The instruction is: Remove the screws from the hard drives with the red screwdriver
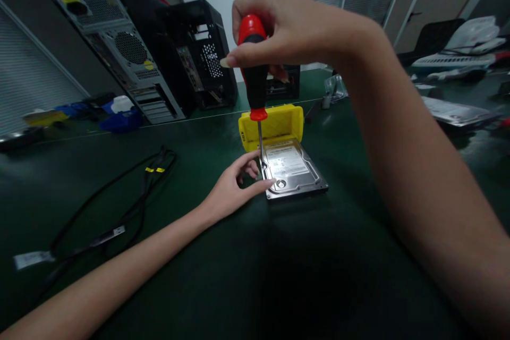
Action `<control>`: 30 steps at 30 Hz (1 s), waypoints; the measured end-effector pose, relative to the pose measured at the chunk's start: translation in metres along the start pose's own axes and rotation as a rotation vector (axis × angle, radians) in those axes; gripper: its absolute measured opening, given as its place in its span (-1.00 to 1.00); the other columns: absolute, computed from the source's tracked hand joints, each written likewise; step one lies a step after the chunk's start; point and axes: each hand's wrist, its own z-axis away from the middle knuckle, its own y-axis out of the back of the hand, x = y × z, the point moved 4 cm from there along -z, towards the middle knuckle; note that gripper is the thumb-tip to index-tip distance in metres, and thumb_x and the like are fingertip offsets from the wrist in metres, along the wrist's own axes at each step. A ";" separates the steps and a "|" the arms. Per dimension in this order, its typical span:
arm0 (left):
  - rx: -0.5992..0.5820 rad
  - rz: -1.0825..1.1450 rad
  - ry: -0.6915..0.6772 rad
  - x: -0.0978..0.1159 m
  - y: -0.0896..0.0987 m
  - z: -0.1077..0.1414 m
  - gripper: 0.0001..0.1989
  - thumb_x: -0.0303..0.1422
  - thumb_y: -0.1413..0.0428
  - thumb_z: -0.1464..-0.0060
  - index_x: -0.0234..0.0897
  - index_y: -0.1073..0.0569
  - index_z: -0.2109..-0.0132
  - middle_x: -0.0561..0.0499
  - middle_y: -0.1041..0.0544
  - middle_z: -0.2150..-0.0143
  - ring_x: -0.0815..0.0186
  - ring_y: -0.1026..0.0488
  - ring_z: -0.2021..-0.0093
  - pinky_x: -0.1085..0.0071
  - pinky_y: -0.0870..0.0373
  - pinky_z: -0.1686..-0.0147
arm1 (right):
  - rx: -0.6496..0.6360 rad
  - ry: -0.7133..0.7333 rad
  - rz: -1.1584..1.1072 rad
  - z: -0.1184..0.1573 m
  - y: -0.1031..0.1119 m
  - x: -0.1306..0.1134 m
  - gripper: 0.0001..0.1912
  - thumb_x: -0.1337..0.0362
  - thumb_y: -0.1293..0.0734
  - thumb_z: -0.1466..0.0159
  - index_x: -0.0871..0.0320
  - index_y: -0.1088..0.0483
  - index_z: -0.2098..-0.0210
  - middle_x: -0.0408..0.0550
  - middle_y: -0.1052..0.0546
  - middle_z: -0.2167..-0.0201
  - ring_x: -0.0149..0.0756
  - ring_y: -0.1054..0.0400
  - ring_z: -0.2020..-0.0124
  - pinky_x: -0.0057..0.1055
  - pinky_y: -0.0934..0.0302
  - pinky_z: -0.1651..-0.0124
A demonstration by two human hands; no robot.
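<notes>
A silver hard drive point(292, 167) with a white label lies flat on the dark green work surface. My right hand point(266, 32) is wrapped round the red and black handle of a screwdriver point(257, 85), held upright over the drive. The screwdriver's tip meets the drive's left edge, near a screw position; the exact contact is too small to tell. At that same edge, my left hand point(239, 178) grips the drive, thumb on its top face and fingers along its side. Just behind the drive stands a yellow plastic bin point(292, 117), tipped toward me.
Computer cases point(131, 48) stand at the back left, one an open black case point(211, 58). Black cables point(139, 204) lie looped on the left. Blue bins point(121, 117) sit at the far left. Another drive point(458, 111) and a white keyboard point(450, 61) are on the right.
</notes>
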 end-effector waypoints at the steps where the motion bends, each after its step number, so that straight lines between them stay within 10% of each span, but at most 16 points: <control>1: 0.033 0.021 0.008 -0.001 0.002 -0.001 -0.40 -0.17 -0.18 -0.05 -0.27 -0.30 -0.20 -0.01 -0.39 0.21 0.28 -0.36 0.20 0.34 -0.34 0.19 | -0.002 0.010 0.023 0.001 0.000 -0.001 -0.57 0.12 -0.30 -0.23 0.34 -0.31 0.06 -0.19 -0.33 0.41 -0.67 -0.21 0.60 -0.82 -0.05 0.68; 8: 0.059 -0.063 -0.084 -0.002 0.007 -0.005 -0.72 -0.24 -0.15 -0.09 -0.27 -0.50 0.08 -0.08 -0.44 0.08 0.25 -0.41 0.15 0.36 -0.35 0.23 | -0.104 -0.024 -0.056 0.004 0.007 0.003 -0.62 0.11 -0.13 -0.33 0.28 -0.35 0.09 -0.15 -0.34 0.45 -0.61 -0.17 0.63 -0.77 -0.03 0.69; 14: 0.130 -0.076 -0.043 -0.003 0.001 -0.021 -0.75 -0.22 -0.19 -0.04 -0.32 -0.52 0.22 -0.04 -0.50 0.27 0.29 -0.41 0.29 0.40 -0.29 0.36 | -0.150 -0.052 -0.247 0.007 0.008 0.008 -0.64 0.31 -0.05 -0.31 0.21 -0.28 -0.03 -0.10 -0.41 0.19 -0.54 -0.33 0.43 -0.73 -0.22 0.55; 22: 0.213 -0.119 -0.076 -0.005 0.002 -0.021 -0.73 -0.15 -0.21 0.00 -0.30 -0.49 0.36 -0.02 -0.50 0.31 0.28 -0.40 0.30 0.40 -0.29 0.33 | -0.131 0.078 -0.255 -0.002 0.000 0.008 -0.73 0.20 -0.17 -0.32 0.28 -0.31 0.12 -0.22 -0.31 0.46 -0.63 -0.20 0.62 -0.73 -0.12 0.64; 30: 0.267 -0.228 -0.043 -0.008 0.002 -0.022 -0.75 -0.16 -0.21 0.00 -0.29 -0.52 0.37 0.07 -0.40 0.44 0.31 -0.34 0.36 0.40 -0.22 0.31 | -0.160 0.026 -0.332 0.000 0.000 0.006 -0.60 0.35 -0.12 -0.25 0.24 -0.24 -0.07 -0.12 -0.38 0.29 -0.59 -0.27 0.53 -0.68 -0.20 0.57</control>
